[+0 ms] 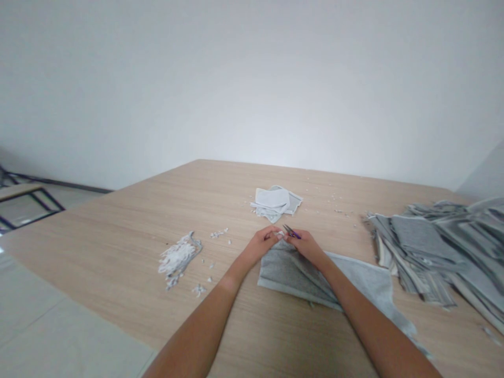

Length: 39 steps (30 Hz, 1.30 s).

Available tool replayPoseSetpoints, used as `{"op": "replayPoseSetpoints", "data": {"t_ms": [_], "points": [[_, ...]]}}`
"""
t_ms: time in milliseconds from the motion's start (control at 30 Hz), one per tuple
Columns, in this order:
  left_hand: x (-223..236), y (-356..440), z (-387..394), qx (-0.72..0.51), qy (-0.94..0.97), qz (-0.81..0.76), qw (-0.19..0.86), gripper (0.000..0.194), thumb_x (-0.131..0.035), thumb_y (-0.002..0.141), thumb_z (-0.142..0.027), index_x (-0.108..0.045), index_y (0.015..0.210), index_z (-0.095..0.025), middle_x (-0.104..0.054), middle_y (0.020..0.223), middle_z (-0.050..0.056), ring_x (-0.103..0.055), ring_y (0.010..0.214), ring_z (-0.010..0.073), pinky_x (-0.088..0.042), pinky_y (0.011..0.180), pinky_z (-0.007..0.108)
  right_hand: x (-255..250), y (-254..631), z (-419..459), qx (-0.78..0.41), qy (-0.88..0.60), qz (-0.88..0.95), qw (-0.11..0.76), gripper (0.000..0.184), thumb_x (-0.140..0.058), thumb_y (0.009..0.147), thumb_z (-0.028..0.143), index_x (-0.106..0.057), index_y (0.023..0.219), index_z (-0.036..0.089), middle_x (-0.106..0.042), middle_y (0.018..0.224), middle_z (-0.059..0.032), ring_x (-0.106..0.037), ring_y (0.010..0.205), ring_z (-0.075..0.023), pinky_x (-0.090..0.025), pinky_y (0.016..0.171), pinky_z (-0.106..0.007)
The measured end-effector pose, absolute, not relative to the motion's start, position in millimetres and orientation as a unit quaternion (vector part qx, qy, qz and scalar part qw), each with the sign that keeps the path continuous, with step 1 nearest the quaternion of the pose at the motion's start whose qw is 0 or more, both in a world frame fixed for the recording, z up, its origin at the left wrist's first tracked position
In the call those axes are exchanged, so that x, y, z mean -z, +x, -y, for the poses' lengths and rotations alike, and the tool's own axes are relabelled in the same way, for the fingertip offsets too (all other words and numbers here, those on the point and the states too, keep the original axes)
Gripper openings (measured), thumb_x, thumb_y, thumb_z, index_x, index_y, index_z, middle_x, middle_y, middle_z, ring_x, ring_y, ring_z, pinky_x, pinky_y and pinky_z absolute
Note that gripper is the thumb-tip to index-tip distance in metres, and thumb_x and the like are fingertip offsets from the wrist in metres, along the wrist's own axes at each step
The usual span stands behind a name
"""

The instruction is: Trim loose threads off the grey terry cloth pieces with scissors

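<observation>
A grey piece of fabric (pixel 291 273) with pale edges lies in front of me, one end raised to my fingers. My left hand (pixel 263 243) is closed, pinching the near-white edge of that fabric. In my right hand (pixel 307 245) is a small pair of thread snips (pixel 290 231) with purple on the handle, their dark blades pointing up and left beside the pinched edge. The fingertips of both hands almost meet. My right forearm crosses over the fabric and hides part of it.
On the wooden table (pixel 157 205), a small stack of pale fabric pieces (pixel 271 199) lies beyond my hands. To the left is a heap of white scraps (pixel 179 260) with loose bits around it. Piles of grey striped fabric (pixel 433 241) spread on the right. A wall stands behind.
</observation>
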State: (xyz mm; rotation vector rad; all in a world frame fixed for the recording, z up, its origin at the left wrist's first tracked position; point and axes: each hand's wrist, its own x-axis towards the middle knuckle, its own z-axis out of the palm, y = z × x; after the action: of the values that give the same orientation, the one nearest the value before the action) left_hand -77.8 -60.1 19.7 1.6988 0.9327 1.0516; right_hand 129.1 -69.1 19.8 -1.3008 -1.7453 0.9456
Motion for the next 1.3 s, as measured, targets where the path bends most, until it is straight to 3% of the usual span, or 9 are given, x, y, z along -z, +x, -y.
{"op": "replayPoseSetpoints", "data": {"t_ms": [133, 267, 367, 500, 700, 867, 1000, 1200, 1300], "points": [[-17, -75, 61, -0.44, 0.664, -0.388, 0.464, 0.045, -0.075, 0.079, -0.059, -0.071, 0.09, -0.016, -0.048, 0.062, -0.005, -0.041, 0.059, 0.0111, -0.027, 0.057, 0.023, -21, 126, 71, -0.418, -0.521, 0.65, 0.362, 0.039, -0.059, 0.085, 0.057, -0.054, 0.07, 0.022, -0.038, 0.054, 0.0076, -0.036, 0.053, -0.0113, -0.026, 0.056, -0.026], [-18, -71, 63, -0.461, 0.623, -0.396, 0.492, 0.047, -0.074, 0.078, -0.063, -0.069, 0.081, -0.016, -0.058, 0.066, -0.002, -0.049, 0.062, 0.0125, -0.034, 0.059, 0.024, -27, 121, 75, -0.357, -0.504, 0.684, 0.39, 0.036, -0.062, 0.084, 0.056, -0.066, 0.082, 0.02, -0.056, 0.067, 0.0037, -0.048, 0.064, -0.0136, -0.033, 0.062, -0.025], [-21, -70, 65, -0.467, 0.61, -0.381, 0.515, 0.044, -0.074, 0.079, -0.06, -0.072, 0.081, -0.016, -0.069, 0.076, 0.003, -0.06, 0.072, 0.0168, -0.043, 0.068, 0.026, -28, 121, 76, -0.333, -0.505, 0.704, 0.371, 0.035, -0.067, 0.08, 0.053, -0.071, 0.09, 0.019, -0.06, 0.071, 0.003, -0.05, 0.067, -0.0146, -0.034, 0.063, -0.026], [-26, -74, 68, -0.449, 0.613, -0.332, 0.559, 0.037, -0.075, 0.081, -0.052, -0.077, 0.091, -0.016, -0.075, 0.09, 0.006, -0.066, 0.091, 0.0217, -0.049, 0.083, 0.03, -23, 125, 74, -0.347, -0.511, 0.698, 0.363, 0.035, -0.064, 0.082, 0.053, -0.068, 0.081, 0.019, -0.051, 0.064, 0.0049, -0.044, 0.063, -0.0128, -0.031, 0.062, -0.026], [-27, -75, 70, -0.443, 0.583, -0.373, 0.569, 0.042, -0.079, 0.077, -0.054, -0.076, 0.091, -0.014, -0.073, 0.083, 0.004, -0.062, 0.075, 0.0177, -0.047, 0.071, 0.028, -20, 129, 73, -0.406, -0.538, 0.644, 0.361, 0.041, -0.056, 0.088, 0.058, -0.064, 0.079, 0.019, -0.038, 0.055, 0.0074, -0.035, 0.056, -0.0113, -0.027, 0.056, -0.026], [-24, -70, 69, -0.457, 0.582, -0.389, 0.549, 0.047, -0.076, 0.077, -0.061, -0.072, 0.087, -0.015, -0.068, 0.075, 0.001, -0.059, 0.069, 0.0156, -0.044, 0.065, 0.026, -29, 123, 76, -0.348, -0.514, 0.682, 0.387, 0.039, -0.061, 0.085, 0.058, -0.065, 0.082, 0.019, -0.053, 0.066, 0.0037, -0.047, 0.067, -0.0143, -0.034, 0.062, -0.026], [-25, -71, 69, -0.457, 0.601, -0.395, 0.523, 0.047, -0.073, 0.08, -0.062, -0.07, 0.083, -0.015, -0.066, 0.072, 0.0, -0.058, 0.068, 0.0155, -0.043, 0.064, 0.026, -35, 121, 79, -0.346, -0.5, 0.69, 0.393, 0.037, -0.066, 0.082, 0.054, -0.07, 0.092, 0.018, -0.054, 0.067, 0.0039, -0.047, 0.065, -0.0137, -0.033, 0.061, -0.025], [-28, -71, 71, -0.454, 0.619, -0.343, 0.541, 0.046, -0.073, 0.082, -0.058, -0.074, 0.096, -0.015, -0.074, 0.092, 0.006, -0.065, 0.087, 0.0203, -0.048, 0.077, 0.029, -26, 125, 76, -0.375, -0.509, 0.672, 0.385, 0.038, -0.062, 0.084, 0.056, -0.066, 0.08, 0.018, -0.046, 0.062, 0.0055, -0.04, 0.062, -0.012, -0.029, 0.06, -0.026], [-26, -69, 70, -0.452, 0.611, -0.363, 0.539, 0.047, -0.074, 0.08, -0.06, -0.074, 0.092, -0.015, -0.073, 0.086, 0.005, -0.064, 0.081, 0.0194, -0.047, 0.073, 0.028, -23, 124, 75, -0.408, -0.535, 0.644, 0.364, 0.039, -0.059, 0.085, 0.057, -0.062, 0.077, 0.019, -0.041, 0.057, 0.0068, -0.037, 0.058, -0.0119, -0.027, 0.058, -0.026]]}}
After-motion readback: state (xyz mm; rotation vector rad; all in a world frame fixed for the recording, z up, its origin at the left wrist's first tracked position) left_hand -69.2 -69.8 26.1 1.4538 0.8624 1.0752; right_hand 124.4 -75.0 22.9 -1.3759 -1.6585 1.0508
